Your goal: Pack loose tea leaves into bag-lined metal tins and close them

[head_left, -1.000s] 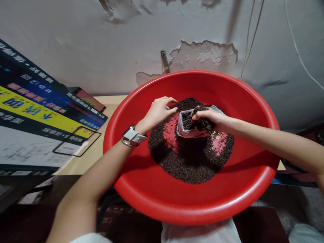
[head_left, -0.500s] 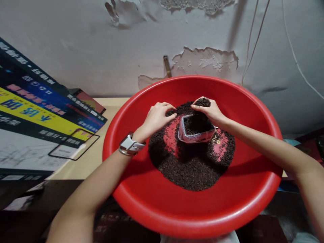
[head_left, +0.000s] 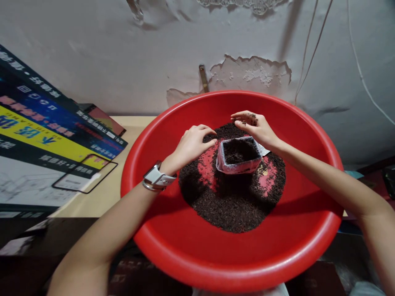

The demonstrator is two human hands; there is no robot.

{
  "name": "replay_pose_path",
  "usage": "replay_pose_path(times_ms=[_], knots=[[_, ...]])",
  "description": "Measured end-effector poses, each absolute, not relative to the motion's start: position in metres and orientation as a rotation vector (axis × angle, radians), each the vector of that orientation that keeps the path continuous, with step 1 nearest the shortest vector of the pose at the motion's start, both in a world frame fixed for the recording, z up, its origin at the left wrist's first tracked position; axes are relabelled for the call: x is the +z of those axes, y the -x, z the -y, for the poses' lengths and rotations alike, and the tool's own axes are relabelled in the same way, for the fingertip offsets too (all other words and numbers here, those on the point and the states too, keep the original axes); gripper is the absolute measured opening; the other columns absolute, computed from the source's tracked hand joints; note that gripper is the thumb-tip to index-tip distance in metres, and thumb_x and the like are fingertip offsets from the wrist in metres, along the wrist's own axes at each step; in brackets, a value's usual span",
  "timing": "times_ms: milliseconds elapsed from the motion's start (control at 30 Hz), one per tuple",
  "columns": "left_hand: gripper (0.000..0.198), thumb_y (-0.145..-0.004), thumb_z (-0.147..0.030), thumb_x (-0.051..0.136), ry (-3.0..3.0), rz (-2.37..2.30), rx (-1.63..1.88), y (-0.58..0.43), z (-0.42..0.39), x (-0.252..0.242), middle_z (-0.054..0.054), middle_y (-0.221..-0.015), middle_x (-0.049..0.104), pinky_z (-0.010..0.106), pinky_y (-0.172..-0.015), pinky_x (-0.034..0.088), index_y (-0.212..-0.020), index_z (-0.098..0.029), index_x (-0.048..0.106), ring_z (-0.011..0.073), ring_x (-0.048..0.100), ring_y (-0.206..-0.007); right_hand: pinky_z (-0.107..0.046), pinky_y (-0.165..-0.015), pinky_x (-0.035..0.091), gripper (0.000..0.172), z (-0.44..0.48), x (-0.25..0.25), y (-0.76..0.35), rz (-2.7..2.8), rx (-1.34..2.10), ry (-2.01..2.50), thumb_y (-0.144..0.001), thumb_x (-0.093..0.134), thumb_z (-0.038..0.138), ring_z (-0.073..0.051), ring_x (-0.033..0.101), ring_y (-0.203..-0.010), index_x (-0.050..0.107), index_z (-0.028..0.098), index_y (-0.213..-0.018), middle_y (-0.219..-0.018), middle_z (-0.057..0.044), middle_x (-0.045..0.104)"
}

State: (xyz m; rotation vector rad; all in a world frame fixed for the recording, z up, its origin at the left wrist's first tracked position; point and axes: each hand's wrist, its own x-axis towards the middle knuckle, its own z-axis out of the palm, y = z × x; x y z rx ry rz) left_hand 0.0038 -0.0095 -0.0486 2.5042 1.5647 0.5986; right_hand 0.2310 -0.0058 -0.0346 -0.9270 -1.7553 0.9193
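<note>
Dark loose grains lie spread on the floor of a wide red basin. Among them stands a small box wrapped in clear plastic, with more grains inside. My right hand hovers just behind the box, fingers apart, a few grains stuck to its palm side. To the left of the box, my left hand is over the grains with its fingers spread and nothing in them. A white watch is on my left wrist.
Printed cartons lean at the left, beside a black wire frame on a pale tabletop. Behind the basin rises a peeling wall with hanging cords at the right.
The heap of grains in my right hand is gone except for a few bits, and its fingers have opened out. My left hand has hardly moved.
</note>
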Motion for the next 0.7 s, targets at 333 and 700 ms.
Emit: replay_pose_path(times_ms=[333, 700], knots=[[0.031, -0.088, -0.038, 0.057, -2.460, -1.558, 0.555, -0.005, 0.008, -0.052, 0.009, -0.123, 0.066, 0.042, -0.103, 0.042, -0.110, -0.020, 0.069, 0.0281, 0.059, -0.116, -0.027, -0.075, 0.041, 0.015, 0.000, -0.062, -0.231, 2.614, 0.511, 1.043, -0.076, 0.062, 0.010, -0.015, 0.059, -0.074, 0.075, 0.017, -0.078, -0.082, -0.005, 0.068], [0.045, -0.092, -0.059, 0.044, -1.106, -1.284, 0.319, -0.020, -0.004, -0.108, 0.007, -0.078, 0.066, 0.037, -0.066, 0.056, -0.086, -0.018, 0.063, 0.0189, 0.061, -0.065, -0.034, -0.082, 0.048, 0.018, -0.017, -0.036, -0.269, 2.257, 0.429, 1.605, -0.085, 0.062, 0.029, -0.022, 0.064, -0.086, 0.072, 0.015, -0.088, -0.088, -0.010, 0.071]])
